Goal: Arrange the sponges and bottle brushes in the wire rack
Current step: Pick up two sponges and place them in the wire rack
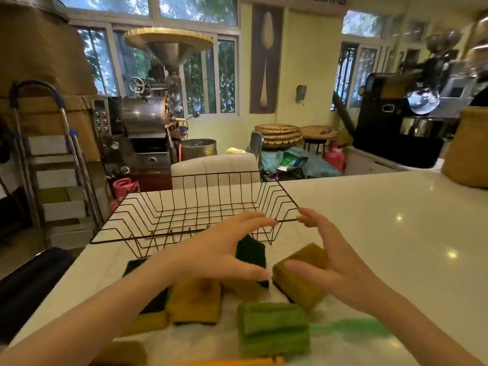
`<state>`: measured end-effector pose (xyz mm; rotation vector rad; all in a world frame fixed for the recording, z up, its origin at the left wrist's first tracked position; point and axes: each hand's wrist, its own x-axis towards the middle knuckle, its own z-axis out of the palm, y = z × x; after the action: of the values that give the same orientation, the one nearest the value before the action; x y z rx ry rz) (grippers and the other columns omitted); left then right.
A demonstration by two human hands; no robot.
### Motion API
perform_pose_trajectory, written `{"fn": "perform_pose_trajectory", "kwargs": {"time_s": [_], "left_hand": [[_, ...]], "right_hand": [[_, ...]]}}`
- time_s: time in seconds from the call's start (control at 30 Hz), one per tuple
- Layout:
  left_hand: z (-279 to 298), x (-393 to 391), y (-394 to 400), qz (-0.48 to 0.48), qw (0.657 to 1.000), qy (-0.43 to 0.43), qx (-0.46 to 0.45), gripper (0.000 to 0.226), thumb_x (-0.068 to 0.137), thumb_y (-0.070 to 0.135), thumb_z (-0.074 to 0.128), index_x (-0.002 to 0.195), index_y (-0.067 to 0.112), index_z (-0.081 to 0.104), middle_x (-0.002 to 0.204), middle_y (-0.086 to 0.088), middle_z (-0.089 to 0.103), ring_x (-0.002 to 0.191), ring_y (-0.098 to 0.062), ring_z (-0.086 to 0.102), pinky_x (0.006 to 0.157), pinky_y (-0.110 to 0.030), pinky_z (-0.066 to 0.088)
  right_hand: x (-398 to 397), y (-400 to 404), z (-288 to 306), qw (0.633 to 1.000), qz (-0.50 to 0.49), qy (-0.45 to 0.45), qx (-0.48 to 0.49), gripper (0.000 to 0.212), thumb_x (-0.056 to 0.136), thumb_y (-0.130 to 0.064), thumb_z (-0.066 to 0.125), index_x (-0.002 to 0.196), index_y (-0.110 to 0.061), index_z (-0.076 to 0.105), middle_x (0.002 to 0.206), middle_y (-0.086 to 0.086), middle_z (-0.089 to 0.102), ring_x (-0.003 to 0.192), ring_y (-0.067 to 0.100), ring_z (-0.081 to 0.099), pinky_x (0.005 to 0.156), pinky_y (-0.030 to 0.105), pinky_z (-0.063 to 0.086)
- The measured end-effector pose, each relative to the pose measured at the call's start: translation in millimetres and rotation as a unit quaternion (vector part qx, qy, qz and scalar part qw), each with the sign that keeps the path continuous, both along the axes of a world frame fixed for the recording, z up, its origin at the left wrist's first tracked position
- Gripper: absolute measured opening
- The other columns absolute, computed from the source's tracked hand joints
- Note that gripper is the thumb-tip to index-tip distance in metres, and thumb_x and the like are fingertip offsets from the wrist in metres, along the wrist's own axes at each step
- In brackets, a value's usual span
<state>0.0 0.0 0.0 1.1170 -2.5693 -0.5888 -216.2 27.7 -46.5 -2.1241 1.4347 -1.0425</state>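
Clearly, both hands are spread open, nothing gripped: the left hand [224,249] over a dark-faced sponge [252,256], the right hand [330,257] over a yellow sponge [301,276]. At 12 o'clock the wire rack [195,217] stands empty on the worktop [383,233], probably awaiting them.

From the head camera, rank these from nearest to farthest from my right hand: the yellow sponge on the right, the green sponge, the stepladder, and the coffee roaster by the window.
From the right hand:
1. Yellow sponge, directly under the hand.
2. Green sponge, just below, toward you.
3. Stepladder, far left, off the counter.
4. Coffee roaster, at the back by the window.
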Motion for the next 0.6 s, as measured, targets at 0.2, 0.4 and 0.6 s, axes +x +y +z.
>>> {"fn": "perform_pose_trajectory", "kwargs": {"time_s": [0.2, 0.4, 0.6], "left_hand": [[-15.9, -2.9, -10.6, -0.022, 0.976, -0.199, -0.08, 0.066, 0.077, 0.049, 0.057, 0.135, 0.037, 0.027, 0.154, 0.011, 0.006, 0.14, -0.009, 0.003, 0.113, -0.03, 0.013], [-19.5, -10.0, -14.5, -0.036, 0.95, -0.274, -0.145, 0.061, 0.079, 0.052, 0.051, 0.133, 0.032, 0.032, 0.15, 0.007, 0.019, 0.137, -0.011, 0.015, 0.113, -0.032, 0.018], [-21.4, -17.7, -18.8, -0.029, 0.945, -0.301, -0.128, 0.058, 0.078, 0.05, 0.054, 0.129, 0.032, 0.035, 0.151, 0.001, 0.019, 0.139, -0.017, 0.014, 0.113, -0.035, 0.017]], "right_hand": [[-5.9, -2.0, -15.2, 0.987, -0.024, 0.157, 0.024, 0.084, 0.054, -0.076, 0.051, 0.128, -0.042, 0.028, 0.136, -0.016, 0.031, 0.123, 0.001, 0.025, 0.104, 0.025, 0.03], [-9.5, -2.2, -19.9, 0.973, -0.019, 0.224, 0.047, 0.08, 0.063, -0.069, 0.059, 0.129, -0.037, 0.03, 0.138, -0.011, 0.031, 0.126, 0.008, 0.024, 0.103, 0.028, 0.031], [-16.7, -3.3, -24.4, 0.969, 0.004, 0.242, 0.059, 0.093, 0.055, -0.061, 0.071, 0.132, -0.039, 0.025, 0.144, -0.014, 0.024, 0.131, 0.01, 0.022, 0.107, 0.03, 0.031]]}}
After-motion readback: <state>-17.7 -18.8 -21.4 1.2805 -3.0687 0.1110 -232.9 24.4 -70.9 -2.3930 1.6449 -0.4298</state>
